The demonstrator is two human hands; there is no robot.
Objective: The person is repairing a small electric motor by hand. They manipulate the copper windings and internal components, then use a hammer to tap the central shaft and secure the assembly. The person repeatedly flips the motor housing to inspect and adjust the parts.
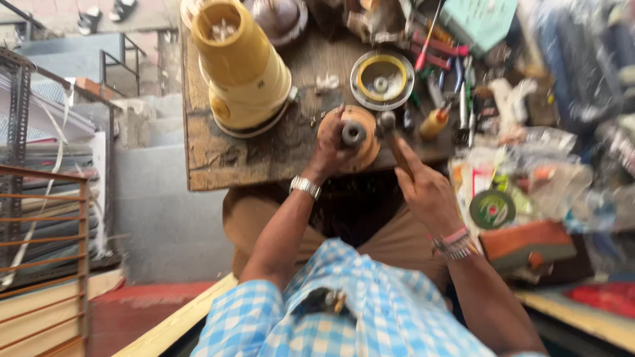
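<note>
Right grip is closed round a hammer handle, which runs toward 11 o'clock to its head. Left grip pinches a dark metal cylinder upright on an orange disc on the worktop, at 9 o'clock of the head, just beside it.

A worn wooden workbench carries a yellow mixer base at eleven o'clock, a yellow-ringed lid at one, and scattered tools toward two.
</note>
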